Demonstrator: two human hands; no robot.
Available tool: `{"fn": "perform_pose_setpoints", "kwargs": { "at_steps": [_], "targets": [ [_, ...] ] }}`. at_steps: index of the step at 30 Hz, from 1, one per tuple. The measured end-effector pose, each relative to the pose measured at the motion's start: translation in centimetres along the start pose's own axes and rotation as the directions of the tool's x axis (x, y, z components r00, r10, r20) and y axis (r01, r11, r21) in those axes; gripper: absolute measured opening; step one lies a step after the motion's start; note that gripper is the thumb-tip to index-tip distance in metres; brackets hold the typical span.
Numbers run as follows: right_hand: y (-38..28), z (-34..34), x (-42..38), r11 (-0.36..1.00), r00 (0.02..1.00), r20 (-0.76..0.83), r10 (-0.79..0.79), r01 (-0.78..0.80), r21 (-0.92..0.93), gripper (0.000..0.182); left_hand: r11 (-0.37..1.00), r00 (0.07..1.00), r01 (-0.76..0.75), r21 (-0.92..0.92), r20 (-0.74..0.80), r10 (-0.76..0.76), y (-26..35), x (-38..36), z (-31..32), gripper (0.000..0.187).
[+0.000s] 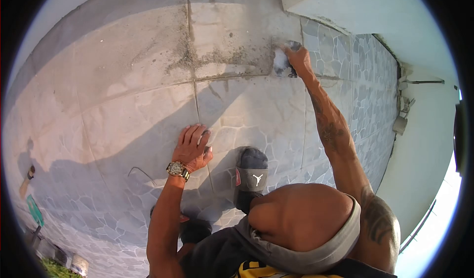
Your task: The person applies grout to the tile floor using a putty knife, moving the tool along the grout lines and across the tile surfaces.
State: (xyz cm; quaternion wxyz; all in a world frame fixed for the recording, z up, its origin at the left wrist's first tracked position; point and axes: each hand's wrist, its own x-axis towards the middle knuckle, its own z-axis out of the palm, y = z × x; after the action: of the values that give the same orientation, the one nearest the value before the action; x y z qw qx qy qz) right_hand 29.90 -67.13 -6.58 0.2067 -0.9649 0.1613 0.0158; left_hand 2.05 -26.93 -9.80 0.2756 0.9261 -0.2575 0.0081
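My right hand (299, 59) reaches far forward and is closed around a flat rectangular hand tool (280, 63). The tool has a whitish, smeared face and dark edges, and its exact kind is partly hidden by my fingers. It rests on the floor tiles (247, 97), close to a grout joint with dark crumbly residue (187, 58) along it. My left hand (191, 149), with a watch (177, 169) at the wrist, leans on the tiles with its fingers apart. Nothing shows in its grasp.
A thin bent wire (143, 171) lies left of my left hand. Farther left are a brush-like tool (27, 180) and a green object (34, 211). My shoe (253, 171) stands between my arms. White walls (419, 129) border the floor on the right, with small debris (401, 125) alongside.
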Motion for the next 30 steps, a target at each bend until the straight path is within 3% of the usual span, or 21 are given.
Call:
{"fn": "perform_pose_setpoints", "kwargs": {
  "at_steps": [1, 3, 4, 5, 7, 9, 11, 13, 14, 17, 18, 19, 21, 23, 24, 25, 27, 29, 30],
  "targets": [
    [-0.5, -0.4, 0.1, 0.996, 0.995, 0.079, -0.056, 0.05, 0.08, 0.067, 1.0, 1.0, -0.007, 0.001, 0.005, 0.007, 0.0, 0.0, -0.3, 0.052],
    [2.0, -3.9, 1.4, 0.995, 0.996, 0.046, 0.071, -0.074, 0.066, 0.063, 1.0, 1.0, -0.001, 0.012, -0.002, 0.001, -0.4, 0.3, -0.3, 0.053],
    [3.9, -5.3, 1.0, 0.904, 0.992, 0.093, -0.087, 0.039, 0.426, 0.059, 1.0, 1.0, 0.012, 0.014, -0.004, -0.012, -0.4, 0.1, -0.1, 0.054],
    [7.1, -5.5, 1.9, 0.902, 0.995, 0.098, -0.02, -0.024, 0.431, 0.057, 1.0, 1.0, 0.018, 0.004, 0.002, -0.018, 0.0, -0.1, 0.2, 0.054],
    [4.9, -4.3, 0.6, 0.993, 0.999, -0.007, 0.039, -0.038, 0.112, 0.057, 1.0, 1.0, 0.014, -0.001, 0.003, -0.014, 0.0, -0.1, 0.1, 0.054],
    [3.7, -0.8, 1.7, 0.998, 0.997, -0.057, 0.049, -0.046, 0.047, 0.057, 1.0, 1.0, 0.009, 0.009, 0.006, -0.009, -0.1, 0.3, 0.0, 0.054],
    [4.0, -1.0, 2.7, 0.992, 0.99, -0.079, -0.119, 0.122, 0.033, 0.055, 1.0, 1.0, 0.007, 0.012, 0.023, -0.007, 0.0, 0.2, -0.2, 0.054],
    [3.7, -4.8, 3.0, 0.985, 0.998, -0.017, -0.067, 0.069, 0.16, 0.054, 1.0, 1.0, 0.008, 0.013, 0.026, -0.008, -0.1, 0.2, 0.0, 0.054],
    [4.7, -5.5, 2.9, 0.873, 0.999, 0.041, -0.029, 0.005, 0.488, 0.054, 1.0, 0.999, 0.02, 0.012, 0.027, -0.02, 0.0, 0.1, 0.2, 0.054],
    [3.5, -3.2, 2.8, 0.958, 1.0, -0.019, 0.017, -0.011, 0.288, 0.056, 1.0, 1.0, 0.022, 0.022, 0.019, -0.023, 0.2, 0.2, 0.1, 0.055],
    [1.2, -1.4, 3.0, 0.996, 0.997, -0.059, 0.055, -0.05, 0.076, 0.062, 1.0, 0.999, 0.021, 0.02, 0.025, -0.021, 0.2, 0.3, 0.0, 0.056],
    [-0.1, 0.0, 3.4, 0.999, 1.0, 0.024, -0.001, 0.0, 0.044, 0.069, 1.0, 0.999, 0.015, 0.025, 0.032, -0.016, 0.1, 0.4, -0.1, 0.056],
    [-5.0, -1.0, 2.0, 0.989, 0.973, 0.188, -0.135, 0.12, 0.091, 0.072, 1.0, 0.999, 0.002, 0.024, 0.047, -0.003, 0.2, 0.3, -0.3, 0.056],
    [-2.7, -3.0, 3.1, 0.999, 0.994, 0.112, 0.015, -0.02, 0.042, 0.064, 1.0, 0.999, 0.004, 0.026, 0.043, -0.005, -0.1, 0.2, 0.0, 0.055],
    [1.0, -3.5, 4.5, 0.964, 0.993, 0.104, 0.062, -0.087, 0.252, 0.056, 0.999, 0.999, 0.011, 0.045, 0.031, -0.012, -0.3, 0.3, -0.1, 0.054],
    [2.7, -4.8, 4.1, 0.887, 0.992, 0.128, -0.004, -0.056, 0.459, 0.05, 0.998, 0.999, 0.018, 0.058, 0.025, -0.02, -0.2, 0.4, -0.1, 0.053],
    [3.1, -4.2, 3.6, 0.883, 0.988, 0.155, 0.027, -0.097, 0.459, 0.052, 0.998, 0.999, 0.027, 0.055, 0.035, -0.029, 0.5, 0.0, -0.2, 0.052],
    [-2.6, -1.6, 3.3, 0.99, 0.99, 0.075, 0.119, -0.124, 0.069, 0.057, 0.997, 0.999, 0.027, 0.065, 0.028, -0.029, 0.3, 0.4, -0.3, 0.052],
    [-5.2, 0.3, 2.7, 0.996, 0.997, 0.067, -0.046, 0.041, 0.079, 0.061, 0.998, 0.999, 0.025, 0.066, 0.038, -0.027, 0.3, 0.5, -0.5, 0.052]
  ]
}}
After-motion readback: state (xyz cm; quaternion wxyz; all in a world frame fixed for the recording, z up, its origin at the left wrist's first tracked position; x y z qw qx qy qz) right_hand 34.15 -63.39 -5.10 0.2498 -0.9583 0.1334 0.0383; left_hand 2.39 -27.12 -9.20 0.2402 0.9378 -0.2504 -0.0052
